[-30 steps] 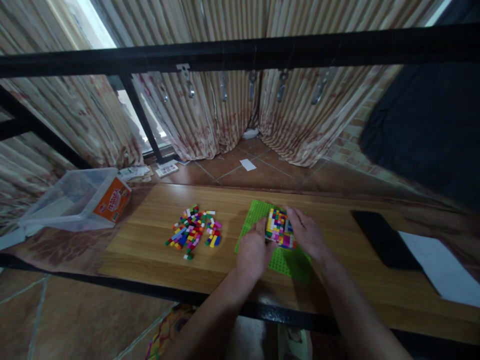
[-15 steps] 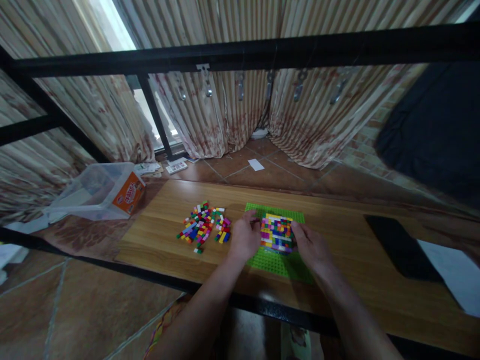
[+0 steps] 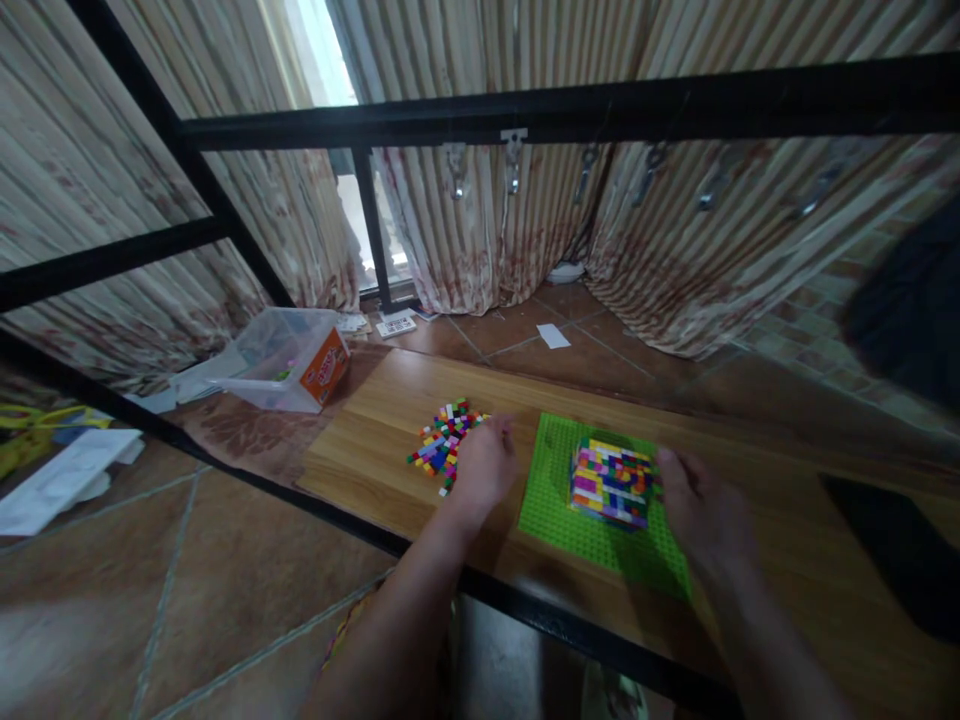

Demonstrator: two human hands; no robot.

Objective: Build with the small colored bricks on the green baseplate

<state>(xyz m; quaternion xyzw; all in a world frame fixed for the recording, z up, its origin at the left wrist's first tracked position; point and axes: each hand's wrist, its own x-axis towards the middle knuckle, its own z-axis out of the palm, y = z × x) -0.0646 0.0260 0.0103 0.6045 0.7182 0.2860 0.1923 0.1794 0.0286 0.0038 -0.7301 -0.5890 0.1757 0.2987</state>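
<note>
A green baseplate (image 3: 555,500) lies on the wooden table (image 3: 375,455), with a block of many-coloured bricks (image 3: 611,482) built on its middle. My right hand (image 3: 701,510) rests at the right side of that block, fingers against it. My left hand (image 3: 484,465) is to the left of the plate, its curled fingers over the right edge of a loose pile of small coloured bricks (image 3: 442,440). Whether it holds a brick is hidden.
A clear plastic tub with an orange label (image 3: 289,357) stands at the table's far left. A black flat object (image 3: 896,545) lies at the right. A black metal frame bar (image 3: 570,105) crosses above. Curtains and tiled floor lie behind.
My left hand has left the brick block and moved left to the loose pile. My right hand stays at the block's right side. The camera has turned left.
</note>
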